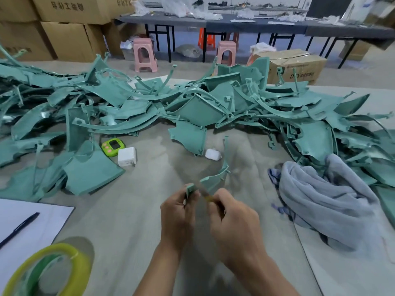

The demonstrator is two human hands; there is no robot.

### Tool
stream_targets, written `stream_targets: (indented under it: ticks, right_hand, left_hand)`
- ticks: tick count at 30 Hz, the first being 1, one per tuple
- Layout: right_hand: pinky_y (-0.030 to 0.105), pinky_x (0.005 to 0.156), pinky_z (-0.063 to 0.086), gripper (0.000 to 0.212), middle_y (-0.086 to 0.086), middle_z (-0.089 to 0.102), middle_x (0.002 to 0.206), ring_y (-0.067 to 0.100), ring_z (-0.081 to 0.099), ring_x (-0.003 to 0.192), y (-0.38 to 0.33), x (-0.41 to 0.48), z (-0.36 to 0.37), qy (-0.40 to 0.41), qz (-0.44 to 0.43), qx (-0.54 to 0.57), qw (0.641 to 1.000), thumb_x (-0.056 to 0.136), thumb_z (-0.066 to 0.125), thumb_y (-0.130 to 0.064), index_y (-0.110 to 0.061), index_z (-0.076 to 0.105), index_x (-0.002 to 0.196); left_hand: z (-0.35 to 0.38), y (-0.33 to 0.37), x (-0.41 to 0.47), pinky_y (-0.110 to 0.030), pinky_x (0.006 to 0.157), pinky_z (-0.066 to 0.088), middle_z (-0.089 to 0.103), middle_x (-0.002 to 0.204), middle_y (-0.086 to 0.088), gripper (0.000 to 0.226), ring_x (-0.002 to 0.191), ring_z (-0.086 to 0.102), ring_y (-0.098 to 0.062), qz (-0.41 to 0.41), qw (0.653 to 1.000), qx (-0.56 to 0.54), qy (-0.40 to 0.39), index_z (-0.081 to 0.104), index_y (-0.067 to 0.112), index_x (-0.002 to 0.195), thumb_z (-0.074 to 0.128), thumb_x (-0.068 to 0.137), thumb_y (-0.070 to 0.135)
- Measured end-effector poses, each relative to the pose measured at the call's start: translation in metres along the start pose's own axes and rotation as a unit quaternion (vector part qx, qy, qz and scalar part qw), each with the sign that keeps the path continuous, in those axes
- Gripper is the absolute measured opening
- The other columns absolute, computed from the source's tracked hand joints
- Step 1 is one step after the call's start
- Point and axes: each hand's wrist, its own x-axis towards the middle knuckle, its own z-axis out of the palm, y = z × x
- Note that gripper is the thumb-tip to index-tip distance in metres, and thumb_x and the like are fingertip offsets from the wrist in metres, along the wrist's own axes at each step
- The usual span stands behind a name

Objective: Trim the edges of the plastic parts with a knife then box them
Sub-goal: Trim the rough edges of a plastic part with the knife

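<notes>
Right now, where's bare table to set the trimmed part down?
Bare table between white charger, earbud case and left hand; another patch between paper sheet, tape roll and that hand. Crowded: pile of green parts across back and left, grey cloth right.

A curved teal plastic part (pixel 214 180) is held upright — behind it sprawls a heap of like parts (pixel 192 110).

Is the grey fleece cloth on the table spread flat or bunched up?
Bunched up: the grey fleece cloth lies heaped in thick rolled folds.
</notes>
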Motion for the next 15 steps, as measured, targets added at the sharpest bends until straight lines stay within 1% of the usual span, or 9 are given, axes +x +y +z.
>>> stream_targets:
  ticks: [2, 3, 4, 6, 8, 10, 13, 14, 15]
  right_hand:
    - [0.028, 0.06, 0.035, 0.02, -0.007, 0.051, 0.061, 0.016, 0.049, 0.063, 0.003, 0.002, -0.003, 0.01, 0.006, 0.031, 0.999, 0.095, 0.06, -0.028, -0.026, 0.047, 0.079]
    - [0.023, 0.059, 0.034, 0.019, -0.009, 0.047, 0.059, 0.015, 0.048, 0.064, 0.002, 0.002, -0.004, 0.003, -0.004, 0.031, 1.0, 0.093, 0.059, -0.029, -0.027, 0.047, 0.079]
    - [0.022, 0.06, 0.034, 0.018, -0.01, 0.044, 0.057, 0.014, 0.046, 0.066, 0.002, 0.002, -0.003, -0.004, -0.019, 0.023, 1.0, 0.091, 0.057, -0.031, -0.026, 0.047, 0.078]
    - [0.026, 0.06, 0.031, 0.018, -0.011, 0.042, 0.057, 0.016, 0.044, 0.065, 0.003, 0.002, -0.002, -0.006, -0.031, -0.005, 0.999, 0.092, 0.056, -0.029, -0.025, 0.046, 0.077]
    - [0.034, 0.06, 0.035, 0.02, -0.008, 0.049, 0.061, 0.018, 0.047, 0.063, 0.009, 0.005, -0.002, 0.013, 0.007, -0.021, 1.0, 0.097, 0.056, -0.026, -0.023, 0.046, 0.079]
    - [0.036, 0.059, 0.036, 0.02, -0.007, 0.052, 0.062, 0.02, 0.05, 0.061, 0.012, 0.005, -0.003, 0.052, 0.035, -0.005, 0.998, 0.097, 0.056, -0.027, -0.025, 0.046, 0.08]
    - [0.029, 0.057, 0.032, 0.019, -0.007, 0.05, 0.06, 0.016, 0.045, 0.057, -0.003, -0.006, 0.0, 0.064, -0.045, -0.005, 0.997, 0.094, 0.054, -0.029, -0.022, 0.051, 0.077]
    - [0.029, 0.057, 0.032, 0.02, -0.006, 0.05, 0.059, 0.018, 0.046, 0.057, -0.006, -0.008, 0.003, 0.059, -0.06, -0.013, 0.996, 0.093, 0.052, -0.03, -0.021, 0.052, 0.076]
    - [0.031, 0.056, 0.033, 0.02, -0.005, 0.051, 0.059, 0.02, 0.048, 0.057, -0.005, -0.008, 0.005, 0.058, -0.044, -0.019, 0.997, 0.094, 0.051, -0.031, -0.021, 0.051, 0.077]
  left_hand:
    - [-0.001, 0.003, 0.001, -0.019, 0.065, 0.053, 0.075, 0.089, 0.024, 0.015, 0.078, 0.069, 0.004, 0.02, 1.0, -0.002, 0.003, 0.073, 0.049, 0.098, 0.06, 0.095, 0.046]
    - [-0.002, 0.003, 0.0, -0.018, 0.065, 0.053, 0.075, 0.089, 0.024, 0.015, 0.078, 0.07, 0.004, 0.026, 1.0, -0.003, 0.001, 0.074, 0.049, 0.098, 0.059, 0.095, 0.045]
    - [-0.002, 0.003, 0.0, -0.02, 0.065, 0.053, 0.075, 0.088, 0.023, 0.016, 0.077, 0.07, 0.003, 0.027, 1.0, -0.004, -0.004, 0.075, 0.047, 0.098, 0.059, 0.095, 0.044]
    - [-0.002, 0.001, 0.0, -0.023, 0.064, 0.055, 0.075, 0.085, 0.022, 0.016, 0.076, 0.07, 0.001, 0.02, 1.0, -0.003, -0.01, 0.076, 0.042, 0.1, 0.061, 0.096, 0.043]
    - [-0.002, 0.001, 0.003, -0.017, 0.059, 0.049, 0.072, 0.077, 0.024, 0.012, 0.067, 0.064, 0.008, 0.02, 1.0, 0.003, 0.004, 0.073, 0.05, 0.093, 0.062, 0.094, 0.047]
    - [-0.002, 0.003, 0.005, -0.011, 0.057, 0.044, 0.071, 0.075, 0.027, 0.013, 0.065, 0.061, 0.012, 0.019, 1.0, 0.002, 0.014, 0.07, 0.057, 0.091, 0.063, 0.093, 0.046]
    - [-0.002, 0.002, 0.002, -0.015, 0.061, 0.048, 0.074, 0.08, 0.024, 0.018, 0.069, 0.063, 0.01, 0.026, 1.0, -0.008, 0.004, 0.072, 0.053, 0.091, 0.064, 0.095, 0.037]
    - [-0.002, 0.002, 0.001, -0.016, 0.061, 0.049, 0.074, 0.08, 0.023, 0.018, 0.07, 0.064, 0.008, 0.027, 1.0, -0.009, 0.0, 0.073, 0.052, 0.092, 0.064, 0.096, 0.036]
    - [-0.002, 0.002, 0.001, -0.016, 0.062, 0.049, 0.074, 0.082, 0.023, 0.017, 0.071, 0.065, 0.007, 0.028, 1.0, -0.009, 0.0, 0.073, 0.052, 0.094, 0.064, 0.095, 0.039]
